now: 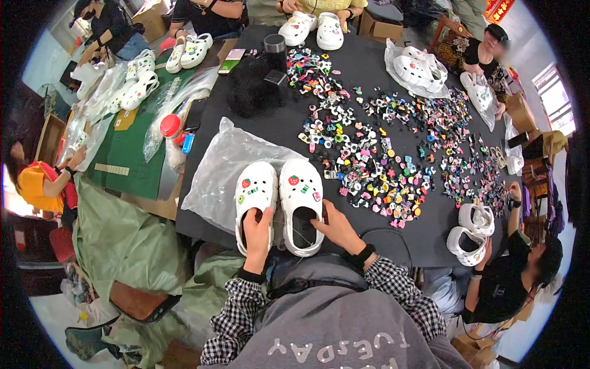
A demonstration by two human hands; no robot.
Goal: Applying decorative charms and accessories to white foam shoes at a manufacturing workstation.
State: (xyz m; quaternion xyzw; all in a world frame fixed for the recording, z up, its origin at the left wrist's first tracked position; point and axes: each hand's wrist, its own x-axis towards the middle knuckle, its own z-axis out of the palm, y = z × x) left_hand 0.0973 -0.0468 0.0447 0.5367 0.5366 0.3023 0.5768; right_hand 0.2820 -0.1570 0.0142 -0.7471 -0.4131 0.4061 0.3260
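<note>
Two white foam clogs stand side by side at the table's near edge, toes pointing away from me. The left clog (257, 181) carries a strawberry charm, green lettering and a small green charm. On the right clog (300, 184) are a strawberry, green lettering and a pinkish charm. My left hand (257, 238) grips the left clog by its opening, with some fingers hidden inside. My right hand (338, 227) holds the right clog at the outer side of its opening. Beneath and behind the toes lies a crumpled clear plastic bag (215, 175).
Loose colourful charms (381, 178) spread over the black table (246, 132) to the right. A red-lidded jar (172, 127) stands left, by a green mat (132, 160). More white clogs (470, 234) sit near a co-worker at right; other people work around the table.
</note>
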